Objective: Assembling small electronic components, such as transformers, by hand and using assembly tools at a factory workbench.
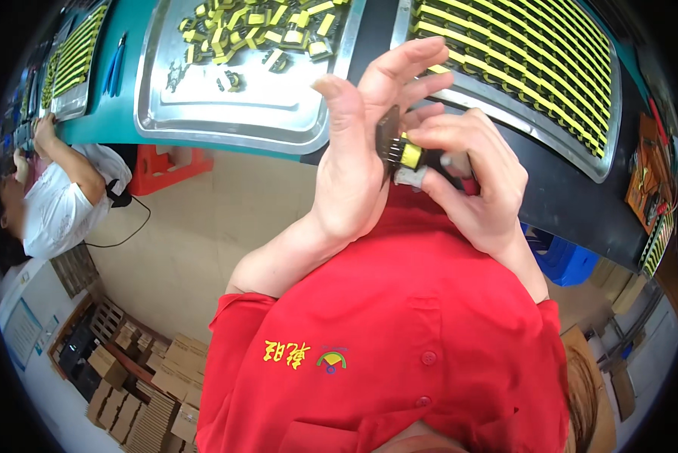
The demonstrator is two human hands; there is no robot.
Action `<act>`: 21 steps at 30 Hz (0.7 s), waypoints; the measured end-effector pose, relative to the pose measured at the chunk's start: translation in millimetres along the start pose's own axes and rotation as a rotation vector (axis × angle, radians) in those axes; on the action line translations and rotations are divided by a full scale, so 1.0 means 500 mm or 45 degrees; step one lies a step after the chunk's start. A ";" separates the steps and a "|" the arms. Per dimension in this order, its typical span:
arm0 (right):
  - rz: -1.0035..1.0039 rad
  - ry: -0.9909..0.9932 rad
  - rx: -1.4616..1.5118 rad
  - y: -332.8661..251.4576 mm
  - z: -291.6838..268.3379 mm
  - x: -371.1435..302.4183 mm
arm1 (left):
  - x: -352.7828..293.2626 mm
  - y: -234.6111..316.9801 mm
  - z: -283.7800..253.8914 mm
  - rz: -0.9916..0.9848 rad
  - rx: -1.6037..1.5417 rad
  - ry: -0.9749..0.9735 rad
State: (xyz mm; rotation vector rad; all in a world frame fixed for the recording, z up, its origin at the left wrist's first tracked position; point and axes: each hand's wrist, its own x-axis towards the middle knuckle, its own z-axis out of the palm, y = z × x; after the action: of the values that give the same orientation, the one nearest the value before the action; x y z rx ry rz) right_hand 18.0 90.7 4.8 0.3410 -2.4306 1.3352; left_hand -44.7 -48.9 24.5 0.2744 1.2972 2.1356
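Note:
My left hand (pixel 350 151) is raised with its palm turned right and its thumb up, away from the fingers. A thin dark plate (pixel 388 136) stands on edge against that palm, with the fingers bent partly round its far side. Between thumb and fingertips my right hand (pixel 486 170) pinches a small transformer (pixel 411 155) wrapped in yellow tape. Its metal pins point left at the plate; I cannot tell whether they touch. A pale wrap (pixel 410 177) covers my right thumb tip. Something dark and red (pixel 469 186), partly hidden, sits within the right hand.
A metal tray (pixel 225 124) with a loose heap of yellow-taped transformers lies ahead. Another tray (pixel 497 113), ahead right, holds them in rows. Blue-handled pliers (pixel 114 69) lie left. A co-worker (pixel 74 196) in white sits far left. Red (pixel 165 170) and blue (pixel 562 257) stools stand by the bench.

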 end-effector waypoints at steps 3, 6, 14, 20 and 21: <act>0.059 -0.009 0.031 -0.006 0.005 0.003 | 0.001 -0.027 -0.010 0.043 0.023 -0.031; 0.028 -0.002 0.007 -0.006 0.005 0.008 | 0.003 -0.048 -0.022 0.103 0.026 -0.104; 0.048 -0.091 0.012 0.008 -0.014 0.005 | 0.000 -0.049 -0.007 -0.045 0.126 -0.027; 0.042 0.094 0.171 0.019 -0.017 -0.028 | 0.004 -0.049 -0.031 0.274 0.533 0.028; 0.025 0.139 0.114 0.027 -0.028 -0.036 | 0.008 -0.042 -0.046 0.318 0.522 0.118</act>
State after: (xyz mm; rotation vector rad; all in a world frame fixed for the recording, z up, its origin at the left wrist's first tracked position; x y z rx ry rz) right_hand 31.9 110.7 -5.9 0.2598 -2.2959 1.4356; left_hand -50.5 -56.4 -5.3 0.5355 1.8366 2.0823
